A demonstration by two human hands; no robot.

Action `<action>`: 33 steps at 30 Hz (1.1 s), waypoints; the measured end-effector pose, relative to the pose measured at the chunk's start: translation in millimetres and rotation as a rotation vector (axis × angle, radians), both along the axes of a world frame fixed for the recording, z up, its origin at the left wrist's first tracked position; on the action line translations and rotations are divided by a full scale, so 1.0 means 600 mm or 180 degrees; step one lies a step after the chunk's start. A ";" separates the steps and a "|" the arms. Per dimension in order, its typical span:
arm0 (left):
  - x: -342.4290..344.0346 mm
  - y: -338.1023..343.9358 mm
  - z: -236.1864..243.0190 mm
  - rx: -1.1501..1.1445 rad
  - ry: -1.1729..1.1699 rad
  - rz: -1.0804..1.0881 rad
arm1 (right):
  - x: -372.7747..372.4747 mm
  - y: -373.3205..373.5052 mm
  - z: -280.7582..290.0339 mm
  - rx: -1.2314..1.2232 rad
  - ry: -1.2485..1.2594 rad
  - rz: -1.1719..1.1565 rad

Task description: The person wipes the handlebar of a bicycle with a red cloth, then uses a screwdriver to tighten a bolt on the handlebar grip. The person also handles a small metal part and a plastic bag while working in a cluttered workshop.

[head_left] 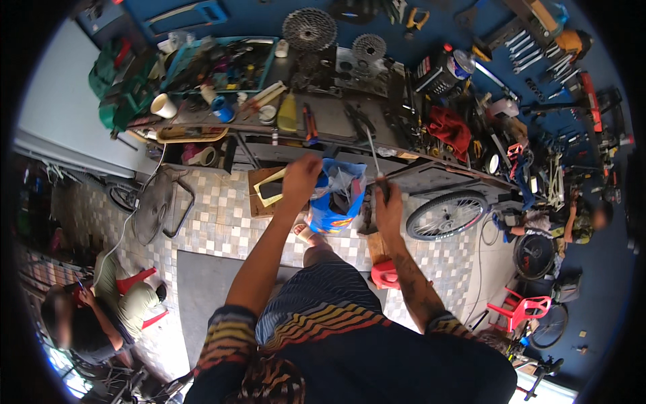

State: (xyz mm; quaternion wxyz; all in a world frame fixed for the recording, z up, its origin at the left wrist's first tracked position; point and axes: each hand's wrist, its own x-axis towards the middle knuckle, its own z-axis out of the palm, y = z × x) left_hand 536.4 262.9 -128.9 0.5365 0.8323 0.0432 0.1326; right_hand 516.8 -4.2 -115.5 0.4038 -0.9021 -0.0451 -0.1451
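Note:
My right hand (pixel 388 205) is closed around a long screwdriver (pixel 373 151), its thin metal shaft pointing up toward the workbench (pixel 330 124). To its left, my left hand (pixel 303 178) has curled fingers at the edge of a blue plastic bag (pixel 330 217); whether anything is pinched in them is hidden. The bag hangs below the bench front with its top open and dark items inside. A cardboard box (pixel 259 202) holding a yellow-framed dark piece lies behind my left wrist. On the bench edge beyond are a yellow bottle (pixel 287 113) and pliers with red and blue handles (pixel 310 124).
A bicycle wheel (pixel 447 215) leans under the bench at right. A blue tray (pixel 262 77) of small parts and cassette sprockets (pixel 309 30) line the back. A fan (pixel 155 209) stands left. One person (pixel 94 303) sits lower left, another (pixel 572 219) far right, near red chairs (pixel 518 308).

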 end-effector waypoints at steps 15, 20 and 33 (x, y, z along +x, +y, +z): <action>0.157 -0.140 0.249 0.1504 0.0730 -0.1779 | 0.332 -0.037 -0.064 -0.1630 -0.0205 -0.0100; 0.016 -0.164 0.578 0.0881 -0.0874 -0.3860 | 0.343 -0.039 -0.075 -0.2195 -0.0142 -0.0292; -0.201 0.048 0.509 0.0633 -0.0040 -0.0350 | 0.342 0.007 -0.045 -0.0088 -0.0995 0.0798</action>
